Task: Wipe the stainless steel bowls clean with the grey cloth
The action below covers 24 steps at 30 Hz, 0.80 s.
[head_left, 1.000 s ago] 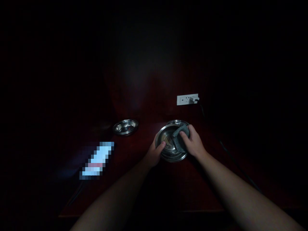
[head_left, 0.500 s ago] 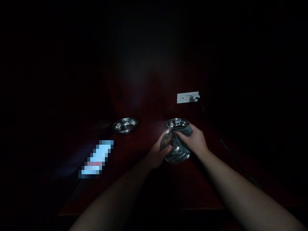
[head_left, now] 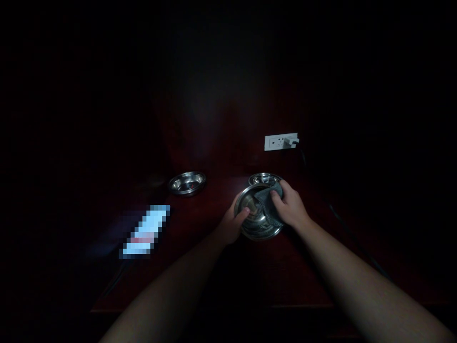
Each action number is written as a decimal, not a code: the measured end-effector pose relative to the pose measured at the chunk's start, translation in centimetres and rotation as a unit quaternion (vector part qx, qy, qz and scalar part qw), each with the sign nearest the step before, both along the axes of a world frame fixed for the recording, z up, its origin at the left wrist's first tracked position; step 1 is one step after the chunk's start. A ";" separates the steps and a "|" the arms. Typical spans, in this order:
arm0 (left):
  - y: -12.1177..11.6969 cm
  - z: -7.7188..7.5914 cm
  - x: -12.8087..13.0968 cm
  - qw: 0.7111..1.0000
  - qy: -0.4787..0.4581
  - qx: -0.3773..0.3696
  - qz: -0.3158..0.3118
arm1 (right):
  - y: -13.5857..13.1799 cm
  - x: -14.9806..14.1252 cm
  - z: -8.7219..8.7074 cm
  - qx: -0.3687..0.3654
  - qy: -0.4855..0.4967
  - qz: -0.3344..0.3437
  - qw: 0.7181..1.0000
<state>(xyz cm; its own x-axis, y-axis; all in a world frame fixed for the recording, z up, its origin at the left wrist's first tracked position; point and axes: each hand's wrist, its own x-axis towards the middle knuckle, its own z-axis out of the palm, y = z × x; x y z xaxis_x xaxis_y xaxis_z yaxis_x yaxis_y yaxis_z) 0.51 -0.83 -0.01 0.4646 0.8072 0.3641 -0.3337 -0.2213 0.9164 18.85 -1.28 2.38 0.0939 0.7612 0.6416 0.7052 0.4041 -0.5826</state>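
Observation:
My left hand (head_left: pixel 233 222) grips the left side of a shiny metal bowl (head_left: pixel 254 232), its thumb inside the rim and its fingers underneath. The bowl is held above the table, tilted so that its inside faces me. A dark grey-green cloth (head_left: pixel 268 206) lies over the bowl's right inner side. My right hand (head_left: pixel 291 205) is closed on that cloth at the bowl's right rim, thumb on top and the other fingers mostly hidden. Just behind, a second metal bowl (head_left: pixel 263 177) stands on the table, partly covered by the held one.
More metalware, a shallow bowl or small stack (head_left: pixel 187 183), sits at the left on the dark red table (head_left: pixel 210 214). A lit, pixelated screen (head_left: pixel 146 232) lies nearer on the left. A white wall socket (head_left: pixel 274 142) holds a plug, and a dark cable (head_left: pixel 353 240) runs along the right.
My right hand and the cloth have shifted slightly against the bowl, with more of the cloth now spread over its inside. The bowl has tilted a little; the view has moved slightly.

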 end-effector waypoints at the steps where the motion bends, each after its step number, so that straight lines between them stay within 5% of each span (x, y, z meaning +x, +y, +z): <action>1: 0.0 0.1 0.0 1.000 -0.008 0.006 0.003 | 0.0 0.0 0.0 0.006 0.005 -0.001 1.000; 11: 0.2 0.1 0.3 0.999 -0.036 0.033 0.009 | 0.9 -0.4 -0.5 0.018 0.115 -0.063 0.991; 17: 1.0 -1.2 0.5 0.999 -0.017 0.024 0.015 | 0.7 -0.5 -0.5 0.013 0.099 -0.079 0.992; 24: 1.4 -0.7 -0.5 0.999 0.042 0.023 -0.013 | 0.4 0.0 -0.5 0.012 0.048 -0.090 0.995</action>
